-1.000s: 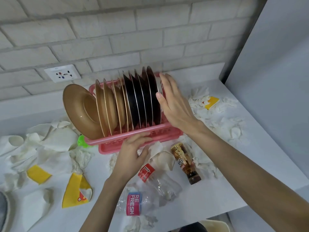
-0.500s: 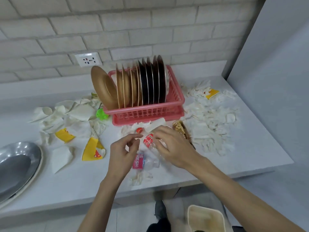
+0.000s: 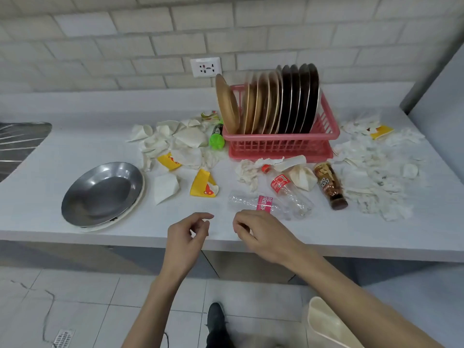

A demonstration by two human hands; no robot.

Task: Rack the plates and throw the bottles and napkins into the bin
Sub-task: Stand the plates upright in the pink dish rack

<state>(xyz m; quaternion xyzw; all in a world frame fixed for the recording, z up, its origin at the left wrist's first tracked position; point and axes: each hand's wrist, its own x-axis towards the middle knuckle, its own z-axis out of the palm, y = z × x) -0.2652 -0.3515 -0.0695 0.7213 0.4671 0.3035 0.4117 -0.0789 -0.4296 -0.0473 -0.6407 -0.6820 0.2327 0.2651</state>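
Both hands hover over the front edge of the counter [image 3: 62, 151], close together and apart from each other. The left hand [image 3: 187, 237] is loosely curled, thumb and forefinger nearly meeting, with nothing in it. The right hand [image 3: 261, 234] is loosely curled too and looks empty, though its fingertips tuck under and are hard to see.

Just beyond the right hand's knuckles lies a clear bottle with a pink label [image 3: 253, 203]; whether they touch is unclear. Further out to its right lie a clear bottle with a red label [image 3: 288, 194] and a brown bottle [image 3: 329, 187]. Straight beyond both hands stands the pink rack [image 3: 281, 144], full of upright plates [image 3: 276, 101], with a green bottle [image 3: 217, 136] at its left side. Napkins [image 3: 376, 177] lie heaped far right of the right hand. A metal dish [image 3: 100, 192] sits left of the left hand. The bin [image 3: 326, 325] is on the floor under the right forearm
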